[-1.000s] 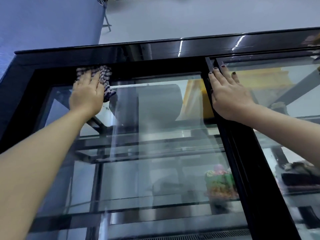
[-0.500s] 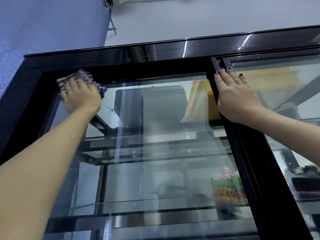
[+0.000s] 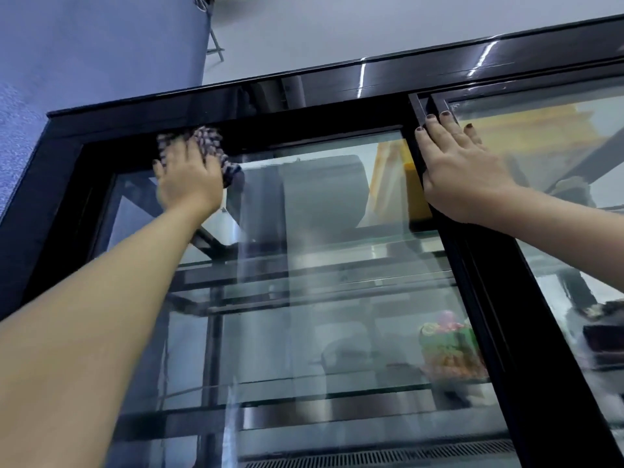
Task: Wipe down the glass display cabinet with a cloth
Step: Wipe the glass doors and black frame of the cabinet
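While a blue wall rises at far left, a person's left hand presses a checked cloth flat against the upper left corner of the glass display cabinet, where the pane meets the black top frame. The fingers appear spread and straight over the fabric rather than curled round it, though motion blur softens them. The cloth bunches out just beyond the fingertips and past the hand's right edge. Below the wrist, the streaked glass shows shelves inside. Further right, the right hand lies flat, palm down and holding nothing, on the black upright post between the two panes, its dark-painted fingertips reaching the top rail. Well below that hand, behind the glass, sits a green and pink decorated cake, blurred.
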Demonstrator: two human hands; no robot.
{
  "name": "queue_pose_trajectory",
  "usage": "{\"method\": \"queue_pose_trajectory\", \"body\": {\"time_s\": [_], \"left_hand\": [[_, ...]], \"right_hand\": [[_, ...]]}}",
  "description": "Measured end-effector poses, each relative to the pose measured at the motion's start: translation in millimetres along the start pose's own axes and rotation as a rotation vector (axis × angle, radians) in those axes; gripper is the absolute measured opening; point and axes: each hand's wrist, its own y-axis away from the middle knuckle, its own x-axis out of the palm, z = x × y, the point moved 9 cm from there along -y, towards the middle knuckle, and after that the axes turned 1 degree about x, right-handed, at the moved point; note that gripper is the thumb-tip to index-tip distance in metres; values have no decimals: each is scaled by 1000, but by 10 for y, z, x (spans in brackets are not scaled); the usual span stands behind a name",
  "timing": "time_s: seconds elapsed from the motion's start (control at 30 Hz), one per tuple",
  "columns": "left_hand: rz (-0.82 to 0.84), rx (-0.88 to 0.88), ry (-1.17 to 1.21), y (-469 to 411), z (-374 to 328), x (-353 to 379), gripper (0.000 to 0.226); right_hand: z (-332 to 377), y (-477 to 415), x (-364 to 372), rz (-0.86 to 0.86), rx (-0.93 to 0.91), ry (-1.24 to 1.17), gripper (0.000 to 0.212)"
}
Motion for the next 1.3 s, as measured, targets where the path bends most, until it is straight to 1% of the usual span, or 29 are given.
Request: {"method": "queue_pose_trajectory", "body": {"time_s": [0.07,0.13,0.2,0.27,0.33,0.4,0.47,0.53,0.67,0.73,0.8,0.87,0.93,1.07,1.13,1.2,1.3], "left_hand": [[-4,-135,-26,42,632,-114,54],[-19,-214,-39,167,1109,-227,53],[-27,-246,-47,321,1321,-279,53],[-32,-264,-62,437,1283,-281,52],[-32,-245,-60,479,1017,-256,52],[-21,-173,-35,508,547,-180,51],[-24,-46,-12,566,-94,-70,52],[-27,94,17,659,-819,34,53],[52,395,103,1038,-2048,221,55],[95,532,113,1301,-2371,279,54],[116,585,109,1450,-2422,307,54],[136,576,119,1450,-2275,302,55],[130,521,134,1353,-1999,252,54],[85,356,82,1081,-1126,101,53],[74,250,59,943,-550,19,52],[57,102,31,843,181,-89,51],[85,-109,-71,922,1248,-292,50]], "right_hand": [[8,18,2,15,-16,10,59],[18,39,3,29,-31,14,59],[19,62,-10,25,-32,-13,58],[-5,84,-33,3,-8,-81,58],[-70,110,-53,-23,53,-142,59],[-170,143,-50,-26,140,-171,60],[-245,172,-44,-28,195,-193,60],[-267,176,-49,-46,199,-215,56],[-296,167,-49,-84,198,-245,52],[-300,166,-58,-96,199,-242,52],[-297,174,-67,-91,201,-230,52],[-263,185,-56,-66,186,-194,54],[-231,200,-39,-33,169,-156,55],[-183,241,-30,19,132,-147,56],[-176,271,-29,30,116,-138,57],[-167,306,-23,40,102,-134,58],[-153,361,-21,51,81,-121,59]]}}
